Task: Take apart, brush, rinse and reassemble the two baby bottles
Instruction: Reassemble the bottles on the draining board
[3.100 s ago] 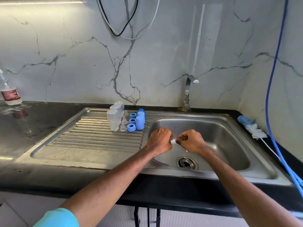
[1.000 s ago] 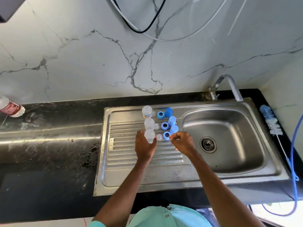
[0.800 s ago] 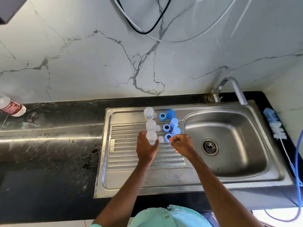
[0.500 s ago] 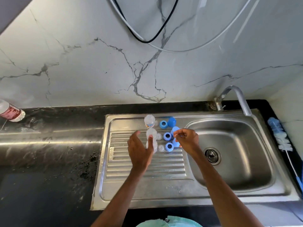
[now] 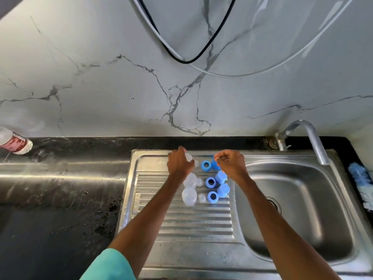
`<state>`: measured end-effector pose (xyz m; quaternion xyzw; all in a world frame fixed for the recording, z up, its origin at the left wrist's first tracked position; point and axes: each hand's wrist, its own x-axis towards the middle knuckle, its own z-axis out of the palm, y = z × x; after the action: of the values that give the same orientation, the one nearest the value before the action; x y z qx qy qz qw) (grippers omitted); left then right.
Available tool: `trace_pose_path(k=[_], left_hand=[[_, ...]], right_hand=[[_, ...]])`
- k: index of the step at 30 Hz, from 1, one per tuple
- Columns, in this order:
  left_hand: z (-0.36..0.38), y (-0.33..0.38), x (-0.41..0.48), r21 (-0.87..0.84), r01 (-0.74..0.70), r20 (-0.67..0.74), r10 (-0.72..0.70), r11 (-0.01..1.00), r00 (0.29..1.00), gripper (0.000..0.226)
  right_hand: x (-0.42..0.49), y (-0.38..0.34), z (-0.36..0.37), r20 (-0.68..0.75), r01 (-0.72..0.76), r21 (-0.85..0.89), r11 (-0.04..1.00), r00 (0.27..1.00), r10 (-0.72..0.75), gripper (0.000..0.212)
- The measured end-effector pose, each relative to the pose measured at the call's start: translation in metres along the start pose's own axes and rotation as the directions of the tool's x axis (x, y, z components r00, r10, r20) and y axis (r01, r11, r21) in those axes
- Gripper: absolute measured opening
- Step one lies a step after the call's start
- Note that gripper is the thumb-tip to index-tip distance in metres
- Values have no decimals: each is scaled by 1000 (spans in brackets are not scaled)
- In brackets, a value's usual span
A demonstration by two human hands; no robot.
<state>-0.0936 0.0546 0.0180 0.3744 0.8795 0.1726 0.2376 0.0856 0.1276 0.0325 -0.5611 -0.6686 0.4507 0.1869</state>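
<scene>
A: Left hand (image 5: 179, 163) curls round the far bottle (image 5: 189, 157) at the back of the drainboard (image 5: 191, 225). Right hand (image 5: 231, 165) is bunched above the caps (image 5: 223, 189), maybe pinching something tiny. Hard to tell.

B: Progress?

A: All in pieces: two more bottles (image 5: 189, 196), teats (image 5: 201, 198) and rings (image 5: 210, 182) in rows. Brush (image 5: 360, 178) lies beyond the sink (image 5: 302, 209). I'd judge reassembly is barely starting.

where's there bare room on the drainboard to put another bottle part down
The ribbed front of the drainboard, between the clear bottles and the front rim, is bare, though the left forearm crosses it. The basin is free too. Crowded: the back right, where bottles, blue rings, caps, the left hand and right hand gather.
</scene>
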Motion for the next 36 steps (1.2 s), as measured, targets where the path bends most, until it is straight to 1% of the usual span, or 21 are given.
trace_pose_path(k=[2,4,7,10,12,14,15,17,19,20,21,22,23,26,28,29,30,31,32,34,36], left_hand=[[-6,-7,0,-38,-5,-39,4,999,999,49],[-10,-15,-2,-74,-21,-89,14,997,996,49],[-11,-22,-3,-90,-33,-133,21,995,991,54],[-3,-24,-2,-2,-47,-66,47,999,997,56],[2,-23,2,44,-73,-25,74,996,997,58],[6,-22,6,79,-100,-25,102,992,994,59],[8,-22,8,104,-108,-31,112,989,993,61],[10,-22,12,155,-127,-35,134,980,990,68],[13,-21,14,195,-152,-24,160,969,987,74],[15,-20,14,217,-173,-12,180,961,984,74],[18,-19,15,243,-201,4,206,949,978,74],[20,-17,16,267,-234,20,237,935,971,72],[22,-15,16,288,-265,34,267,920,963,70],[25,-7,22,363,-331,90,321,871,943,65],[27,0,26,461,-358,153,324,812,933,59],[29,5,28,518,-372,190,320,770,928,55],[30,10,29,571,-382,221,312,727,924,49],[33,16,30,617,-393,247,306,682,920,45],[36,21,31,656,-401,271,297,639,916,42],[41,28,32,708,-413,300,286,573,910,38],[45,31,34,722,-414,291,300,554,909,37]], right_hand=[[8,-2,7,15,10,-29,1000,1000,-10,10],[16,-1,11,16,25,-66,997,1000,-24,14],[25,4,15,94,62,-177,982,995,-45,21],[32,7,22,195,110,-276,955,979,-57,28],[36,5,31,241,142,-373,917,969,-52,36],[39,1,40,271,187,-507,842,961,-50,45],[41,-1,44,297,226,-585,779,953,-55,49],[45,-5,53,373,333,-720,609,926,-64,53],[48,-6,60,429,401,-790,464,902,-48,50],[50,-5,62,441,415,-806,422,897,-40,46],[53,-4,64,441,417,-812,409,897,-39,43],[55,-3,66,434,411,-811,417,900,-43,40],[57,-3,65,419,394,-801,450,907,-49,38],[63,-2,57,339,312,-734,603,938,-73,36],[63,-2,46,266,259,-671,695,959,-100,36],[62,0,39,214,229,-608,760,969,-121,37],[60,1,32,156,196,-509,838,979,-134,37],[58,4,25,97,161,-385,909,986,-134,37],[54,5,19,51,136,-266,954,991,-127,37],[47,7,11,-6,109,-120,987,994,-110,37],[41,9,8,-33,87,-48,995,996,-88,38]])
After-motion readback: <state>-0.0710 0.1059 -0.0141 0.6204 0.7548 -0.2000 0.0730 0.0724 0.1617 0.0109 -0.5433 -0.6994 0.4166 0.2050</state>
